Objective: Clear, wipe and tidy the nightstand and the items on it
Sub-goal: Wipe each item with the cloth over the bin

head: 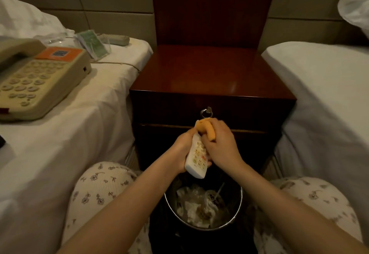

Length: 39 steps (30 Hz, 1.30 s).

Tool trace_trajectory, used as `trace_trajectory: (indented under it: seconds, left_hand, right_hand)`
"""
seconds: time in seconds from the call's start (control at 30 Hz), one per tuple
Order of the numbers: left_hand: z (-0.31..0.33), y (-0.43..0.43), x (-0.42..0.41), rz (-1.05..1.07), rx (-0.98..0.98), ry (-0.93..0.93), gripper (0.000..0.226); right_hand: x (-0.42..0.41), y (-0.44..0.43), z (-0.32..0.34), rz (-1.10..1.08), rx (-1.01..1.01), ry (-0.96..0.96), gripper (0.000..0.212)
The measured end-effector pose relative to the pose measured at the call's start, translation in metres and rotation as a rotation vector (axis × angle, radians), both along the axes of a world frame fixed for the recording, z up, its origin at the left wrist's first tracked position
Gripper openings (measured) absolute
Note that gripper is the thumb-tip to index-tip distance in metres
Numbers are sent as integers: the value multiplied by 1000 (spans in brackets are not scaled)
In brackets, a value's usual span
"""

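Note:
The dark wooden nightstand (211, 74) stands between two beds, its glossy top bare. In front of its drawer, my left hand (182, 146) grips a white remote control (196, 157) with coloured buttons, tilted with its lower end toward me. My right hand (221, 146) is closed on an orange cloth (207, 129) pressed against the remote's upper end. On the left bed lie a beige telephone (36, 80), a clear stand holding a green card (93, 44) and a beige oblong object (117, 39).
A metal waste bin (203, 205) with crumpled tissues and wrappers sits on the floor between my knees, right under the remote. A key ring (206, 112) hangs from the drawer lock. White beds flank the nightstand; a phone cord (119, 64) trails across the left one.

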<state>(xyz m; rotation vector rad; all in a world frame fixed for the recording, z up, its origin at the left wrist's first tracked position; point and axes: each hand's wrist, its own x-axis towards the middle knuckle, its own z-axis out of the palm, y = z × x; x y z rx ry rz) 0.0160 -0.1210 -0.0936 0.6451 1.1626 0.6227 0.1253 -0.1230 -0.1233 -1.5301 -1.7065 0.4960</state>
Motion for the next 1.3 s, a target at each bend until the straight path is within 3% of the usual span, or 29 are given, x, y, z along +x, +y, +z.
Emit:
trace_trajectory:
  seconds: [0.07,0.1,0.2,0.27,0.33,0.4,0.5,0.6,0.67,0.73,0.8,0.9,1.0,1.07,1.17,1.23,1.3]
  left_hand:
    - [-4,0,-3,13,-25,15,55]
    - [-4,0,-4,24,-39,14,58]
    - [-8,-5,0,8,-37,18,53]
    - [-11,-6,2,-5,-49,29,50]
    - [-14,-7,3,-1,-66,42,57]
    - [-14,-7,6,6,-61,44,60]
    - [-12,-11,8,-66,-49,58,50]
    - [-14,-13,8,-89,-109,92,57]
    - [-15,-12,9,-79,-117,74,62]
    - [-14,-10,10,-59,-103,30,59]
    - [-16,-7,8,-32,-105,8,59]
    - [-21,-5,6,6,-123,-19,62]
    - [-21,-5,7,42,-64,-61,57]
    - [-26,-2,7,95,-38,-64,56]
    - [-31,1,6,192,-52,-77,60]
    - [-33,4,6,191,-60,-103,62]
    - [-34,6,7,197,-13,-95,58]
  right_hand:
    - [6,7,1,-157,-118,105,13]
    - [8,9,3,-181,-66,144,12]
    - [5,5,7,34,68,69,22]
    - [2,2,-4,103,-83,-22,23]
    - [6,5,-8,-38,-221,7,15]
    - [8,6,-4,-94,-102,80,13]
    - [7,7,1,38,17,30,27]
    - [15,14,-2,-130,-189,75,18]
    - [18,15,2,-228,-120,121,15]
    - [15,11,7,-118,20,69,17]
    - [10,5,4,5,-44,27,18]
    - [8,4,7,-111,-235,164,3]
    - [5,-4,18,-10,-138,301,7]
    - [2,-11,17,75,-208,241,9]
    - [3,-13,10,-1,-252,-20,4]
    - [3,-15,12,-13,-139,10,5]
    - [1,-17,14,74,-168,94,6]
